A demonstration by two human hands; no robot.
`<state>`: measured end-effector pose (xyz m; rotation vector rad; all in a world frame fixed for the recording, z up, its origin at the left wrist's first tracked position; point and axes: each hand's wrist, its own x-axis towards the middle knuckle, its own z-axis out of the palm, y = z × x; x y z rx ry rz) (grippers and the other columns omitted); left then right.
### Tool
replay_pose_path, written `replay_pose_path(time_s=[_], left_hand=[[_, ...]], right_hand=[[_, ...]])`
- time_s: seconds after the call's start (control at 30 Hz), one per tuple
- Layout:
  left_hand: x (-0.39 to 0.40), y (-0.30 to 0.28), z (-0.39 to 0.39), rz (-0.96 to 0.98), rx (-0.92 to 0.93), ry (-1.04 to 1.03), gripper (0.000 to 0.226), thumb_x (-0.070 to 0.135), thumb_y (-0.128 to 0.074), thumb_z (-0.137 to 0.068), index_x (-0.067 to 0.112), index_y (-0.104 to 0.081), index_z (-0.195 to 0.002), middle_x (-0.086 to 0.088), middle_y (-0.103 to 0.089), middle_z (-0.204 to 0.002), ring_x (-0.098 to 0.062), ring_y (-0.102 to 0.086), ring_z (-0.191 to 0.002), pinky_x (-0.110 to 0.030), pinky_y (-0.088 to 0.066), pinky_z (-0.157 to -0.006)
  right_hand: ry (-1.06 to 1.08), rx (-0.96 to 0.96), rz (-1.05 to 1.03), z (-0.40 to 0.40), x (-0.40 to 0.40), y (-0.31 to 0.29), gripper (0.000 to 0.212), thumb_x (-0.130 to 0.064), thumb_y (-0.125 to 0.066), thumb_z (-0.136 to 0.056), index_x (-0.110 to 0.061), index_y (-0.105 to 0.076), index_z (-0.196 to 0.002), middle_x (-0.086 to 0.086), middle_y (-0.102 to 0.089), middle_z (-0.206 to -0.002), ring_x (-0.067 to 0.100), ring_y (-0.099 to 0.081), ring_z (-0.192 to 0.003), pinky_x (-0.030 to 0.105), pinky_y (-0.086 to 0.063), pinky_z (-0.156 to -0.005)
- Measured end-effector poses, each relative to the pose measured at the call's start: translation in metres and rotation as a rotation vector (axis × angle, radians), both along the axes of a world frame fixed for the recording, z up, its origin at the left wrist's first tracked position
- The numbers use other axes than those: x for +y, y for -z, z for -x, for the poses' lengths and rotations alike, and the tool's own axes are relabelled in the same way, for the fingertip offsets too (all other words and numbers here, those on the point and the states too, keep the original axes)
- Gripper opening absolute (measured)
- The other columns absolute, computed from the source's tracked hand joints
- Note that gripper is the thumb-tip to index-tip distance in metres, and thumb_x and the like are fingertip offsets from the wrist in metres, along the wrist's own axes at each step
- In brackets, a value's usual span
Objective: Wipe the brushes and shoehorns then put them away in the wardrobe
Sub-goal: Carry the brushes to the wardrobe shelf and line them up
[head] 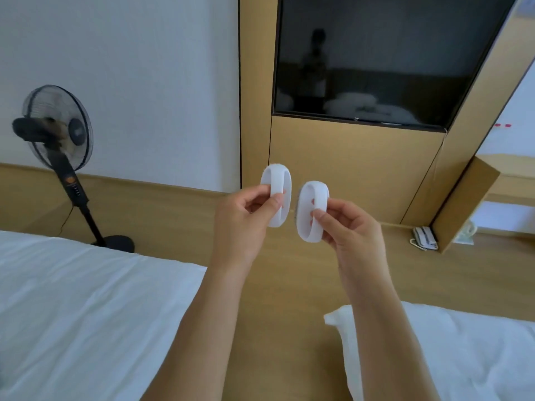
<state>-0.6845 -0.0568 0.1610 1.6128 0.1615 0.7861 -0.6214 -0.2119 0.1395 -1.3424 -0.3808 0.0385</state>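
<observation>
Wood-toned flooring (292, 285) runs up the middle of the frame between two white beds, one bed (86, 308) filling the lower left and another bed (463, 357) at the lower right; tan wall panels (347, 169) rise behind, with a dark television (385, 59) at upper centre and a black standing fan (58, 131) at the left edge by a white wall; a corded telephone (424, 237) lies on the floor at right. Centre frame, the left hand (246, 224) pinches one white oval brush (276, 195) between thumb and curled fingers; the right hand (347, 227) pinches a second white brush (312, 211) likewise; the two brushes sit just beside each other, apart, raised over the floor. Both beds are cut off by the frame edges; the bristles are mostly turned away and hard to make out.
</observation>
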Motion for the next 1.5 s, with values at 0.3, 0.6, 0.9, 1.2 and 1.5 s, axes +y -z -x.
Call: replay_pose_path(time_s=[0.3,0.6,0.9,1.2,1.5], left_hand=[[0.002,0.019,-0.122,-0.014,0.007,0.066,0.011,0.024,-0.070,-0.087,0.033,-0.077,-0.088,0.007,-0.075,-0.082,-0.014,-0.069,-0.082,-0.023,-0.054,-0.073],[0.053,0.032,-0.287,0.030,0.042,0.158,0.006,0.024,-0.071,-0.087,0.025,-0.077,-0.088,0.002,-0.074,-0.080,-0.021,-0.067,-0.081,-0.035,-0.054,-0.075],[0.140,0.004,-0.449,0.005,0.024,0.258,0.007,0.022,-0.071,-0.087,0.024,-0.077,-0.089,0.003,-0.074,-0.080,-0.019,-0.068,-0.082,-0.029,-0.054,-0.073],[0.233,0.025,-0.559,0.012,0.060,0.149,0.008,0.020,-0.071,-0.087,0.024,-0.077,-0.087,0.005,-0.074,-0.078,-0.010,-0.066,-0.075,-0.018,-0.050,-0.066],[0.349,0.030,-0.675,0.010,0.080,-0.167,0.008,0.018,-0.072,-0.085,0.024,-0.077,-0.084,0.003,-0.075,-0.079,-0.018,-0.069,-0.081,-0.031,-0.056,-0.076]], right_hand=[[0.024,0.013,0.002,-0.117,0.003,0.010,0.016,-0.016,-0.075,-0.085,-0.021,-0.077,-0.100,0.004,-0.078,-0.098,0.018,-0.071,-0.088,0.043,-0.054,-0.084],[0.166,0.021,0.042,-0.260,0.046,0.016,0.016,-0.012,-0.074,-0.088,-0.020,-0.077,-0.101,0.005,-0.078,-0.098,0.020,-0.072,-0.089,0.047,-0.056,-0.087],[0.268,0.020,0.028,-0.411,0.128,-0.008,0.019,-0.011,-0.074,-0.088,-0.015,-0.074,-0.106,0.006,-0.078,-0.100,0.022,-0.072,-0.093,0.046,-0.055,-0.089],[0.141,0.023,0.035,-0.539,0.230,0.007,0.016,-0.015,-0.074,-0.085,-0.021,-0.077,-0.099,0.003,-0.078,-0.098,0.019,-0.072,-0.090,0.045,-0.056,-0.088],[-0.153,0.058,0.011,-0.701,0.365,0.017,0.016,-0.009,-0.072,-0.089,-0.020,-0.076,-0.099,0.002,-0.078,-0.097,0.017,-0.072,-0.088,0.039,-0.057,-0.083]])
